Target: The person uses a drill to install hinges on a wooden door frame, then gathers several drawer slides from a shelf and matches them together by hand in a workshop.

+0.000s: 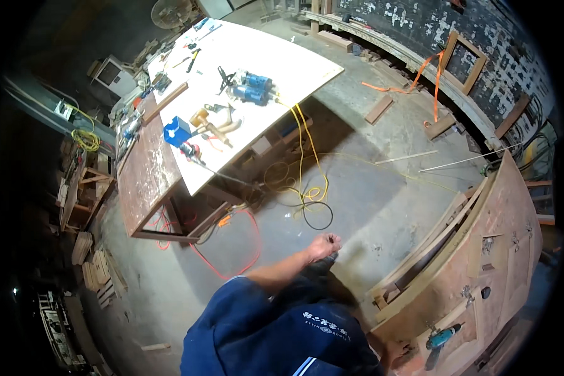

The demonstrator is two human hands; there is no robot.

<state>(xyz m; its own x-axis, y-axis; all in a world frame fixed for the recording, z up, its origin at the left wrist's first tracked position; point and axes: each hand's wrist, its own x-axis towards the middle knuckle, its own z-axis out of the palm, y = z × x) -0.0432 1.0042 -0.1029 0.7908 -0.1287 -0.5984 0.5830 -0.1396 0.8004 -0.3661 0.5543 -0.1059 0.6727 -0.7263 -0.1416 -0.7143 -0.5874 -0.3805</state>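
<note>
My left hand (324, 246) is in front of my body over the concrete floor, its fingers curled together. Whatever may be inside them is hidden. By the near edge of a wooden workbench (438, 276) on the right is my right hand (391, 352), partly covered by my dark blue shirt, its fingers hard to make out. Just right of it, a teal cordless drill (443, 336) lies on the bench. Metal clamps (467, 294) and a small black round piece (485, 292) lie farther along the bench top.
A large white-topped table (276, 106) stands ahead, bearing blue power tools (252, 89), a wooden mallet (216, 128) and a blue box (177, 130). Yellow cords (304, 144) hang to the floor, near a red hose (257, 250). Wood offcuts (379, 109) and an orange strap (413, 88) lie farther off.
</note>
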